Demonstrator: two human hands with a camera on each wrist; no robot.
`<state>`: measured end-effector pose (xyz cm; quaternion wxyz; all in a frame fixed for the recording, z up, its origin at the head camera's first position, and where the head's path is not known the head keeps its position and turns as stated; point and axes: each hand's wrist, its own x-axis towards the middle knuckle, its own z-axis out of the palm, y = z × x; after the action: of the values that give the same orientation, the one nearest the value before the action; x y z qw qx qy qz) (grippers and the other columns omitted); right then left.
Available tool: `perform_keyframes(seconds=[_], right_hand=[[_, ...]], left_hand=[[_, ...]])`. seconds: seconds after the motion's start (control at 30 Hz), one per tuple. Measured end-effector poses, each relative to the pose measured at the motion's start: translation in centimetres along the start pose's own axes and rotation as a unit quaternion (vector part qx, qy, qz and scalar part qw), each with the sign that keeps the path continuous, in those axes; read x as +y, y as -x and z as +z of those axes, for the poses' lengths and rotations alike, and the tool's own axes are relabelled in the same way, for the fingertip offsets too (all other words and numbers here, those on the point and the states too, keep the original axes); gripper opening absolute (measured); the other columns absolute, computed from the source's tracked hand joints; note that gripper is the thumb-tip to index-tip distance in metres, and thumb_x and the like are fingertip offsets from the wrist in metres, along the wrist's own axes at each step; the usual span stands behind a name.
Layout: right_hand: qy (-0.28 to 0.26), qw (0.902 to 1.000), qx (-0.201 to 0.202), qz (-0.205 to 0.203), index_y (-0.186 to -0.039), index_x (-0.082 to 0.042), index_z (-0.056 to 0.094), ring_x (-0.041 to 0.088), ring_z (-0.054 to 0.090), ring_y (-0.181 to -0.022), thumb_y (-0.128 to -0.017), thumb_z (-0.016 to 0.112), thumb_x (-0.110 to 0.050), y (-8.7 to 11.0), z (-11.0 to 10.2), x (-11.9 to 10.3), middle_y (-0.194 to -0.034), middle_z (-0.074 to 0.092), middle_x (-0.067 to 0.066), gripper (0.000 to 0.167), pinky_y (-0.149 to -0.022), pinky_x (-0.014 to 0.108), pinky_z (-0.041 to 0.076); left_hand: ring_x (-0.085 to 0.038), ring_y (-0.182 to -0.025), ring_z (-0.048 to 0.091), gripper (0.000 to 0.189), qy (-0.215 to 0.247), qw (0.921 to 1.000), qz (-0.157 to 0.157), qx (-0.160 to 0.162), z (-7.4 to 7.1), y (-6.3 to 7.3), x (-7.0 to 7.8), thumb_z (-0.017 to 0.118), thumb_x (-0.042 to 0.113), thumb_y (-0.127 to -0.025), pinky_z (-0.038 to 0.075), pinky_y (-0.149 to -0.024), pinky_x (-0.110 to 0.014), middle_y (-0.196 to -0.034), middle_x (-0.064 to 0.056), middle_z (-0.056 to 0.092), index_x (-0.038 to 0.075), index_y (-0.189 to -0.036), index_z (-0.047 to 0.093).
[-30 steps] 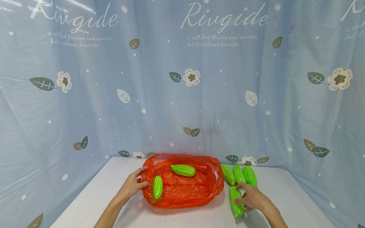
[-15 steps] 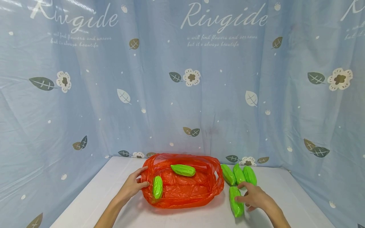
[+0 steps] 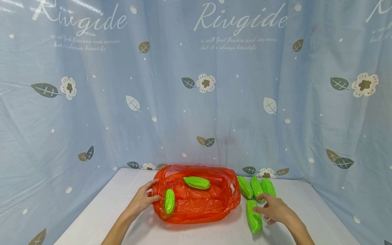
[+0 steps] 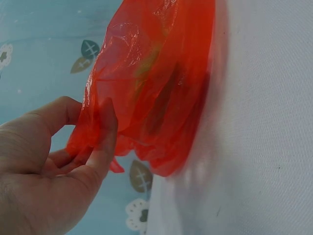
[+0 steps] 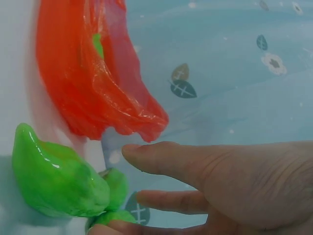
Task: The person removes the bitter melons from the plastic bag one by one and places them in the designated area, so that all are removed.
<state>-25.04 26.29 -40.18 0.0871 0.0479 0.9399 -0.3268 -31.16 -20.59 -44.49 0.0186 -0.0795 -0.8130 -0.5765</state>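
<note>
A red plastic bag (image 3: 199, 217) lies with its mouth wide open in the middle of the table. My left hand (image 3: 141, 198) pinches its left rim between thumb and fingers; the left wrist view shows the film (image 4: 142, 83) at that grip. Inside the bag are two green bitter melons, one at the back (image 3: 197, 183) and another at the left (image 3: 169, 201). To the right of the bag, my right hand (image 3: 277, 209) hovers with spread fingers over the near bitter melon (image 3: 254, 217). In the right wrist view that bitter melon (image 5: 56, 178) lies apart from the thumb (image 5: 156, 154).
Three more bitter melons, left (image 3: 245, 187), middle (image 3: 257, 187) and right (image 3: 268, 189), lie side by side behind the near one. A white table (image 3: 318, 217) carries everything. Blue printed curtain (image 3: 232, 119) encloses the back and both sides.
My right hand has drawn slightly to the right, its fingers coming away from the near bitter melon. The left hand and bag have stayed in place.
</note>
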Motion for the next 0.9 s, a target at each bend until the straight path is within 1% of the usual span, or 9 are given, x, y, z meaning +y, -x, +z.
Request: perform_keyframes(seconds=[0.1, 0.3, 0.5, 0.7, 0.9], right_hand=[[0.001, 1.0000, 0.005, 0.000, -0.129, -0.001, 0.054, 0.020, 0.062, -0.072, -0.084, 0.075, -0.036, 0.1, -0.1, -0.2, -0.090, 0.065, 0.008, 0.061, -0.059, 0.032, 0.058], [-0.013, 0.9995, 0.026, -0.010, -0.127, -0.002, 0.056, 0.019, 0.060, -0.069, -0.084, 0.074, -0.036, 0.2, -0.2, -0.3, -0.087, 0.065, 0.008, 0.058, -0.058, 0.032, 0.058], [-0.018, 0.9991, 0.036, -0.014, -0.126, -0.003, 0.057, 0.018, 0.061, -0.072, -0.084, 0.075, -0.038, 0.2, -0.2, -0.7, -0.086, 0.067, 0.005, 0.058, -0.059, 0.032, 0.059], [-0.022, 0.9987, 0.043, -0.016, -0.125, -0.004, 0.058, 0.018, 0.063, -0.074, -0.082, 0.076, -0.039, 0.7, -0.3, -1.4, -0.087, 0.067, 0.004, 0.058, -0.059, 0.032, 0.059], [-0.028, 0.9980, 0.048, -0.030, -0.125, -0.006, 0.059, 0.018, 0.063, -0.073, -0.081, 0.077, -0.041, 1.5, -0.3, -2.2, -0.086, 0.067, 0.004, 0.059, -0.058, 0.033, 0.058]], left_hand=[[-0.035, -0.112, 0.061, 0.069, 0.003, 1.0000, 0.000, -0.001, 0.0, -0.1, -0.1, 0.070, 0.000, -0.081, 0.060, -0.082, -0.041, -0.143, -0.026, 0.046, 0.003, -0.145, 0.043], [-0.036, -0.112, 0.061, 0.070, 0.003, 1.0000, 0.001, -0.005, 0.0, 0.0, -0.1, 0.070, 0.001, -0.082, 0.060, -0.083, -0.041, -0.142, -0.026, 0.046, 0.003, -0.145, 0.042], [-0.037, -0.112, 0.062, 0.069, -0.001, 1.0000, 0.001, -0.002, 0.0, -0.1, -0.2, 0.070, 0.000, -0.082, 0.060, -0.083, -0.043, -0.144, -0.027, 0.045, 0.002, -0.145, 0.043], [-0.038, -0.113, 0.061, 0.069, -0.005, 1.0000, 0.001, -0.001, 0.0, 0.0, 0.0, 0.070, 0.000, -0.082, 0.060, -0.084, -0.044, -0.145, -0.027, 0.044, 0.002, -0.145, 0.042], [-0.038, -0.113, 0.061, 0.069, 0.002, 1.0000, -0.001, -0.002, 0.0, 0.1, 0.1, 0.070, -0.001, -0.082, 0.059, -0.084, -0.044, -0.146, -0.027, 0.043, 0.002, -0.145, 0.042]])
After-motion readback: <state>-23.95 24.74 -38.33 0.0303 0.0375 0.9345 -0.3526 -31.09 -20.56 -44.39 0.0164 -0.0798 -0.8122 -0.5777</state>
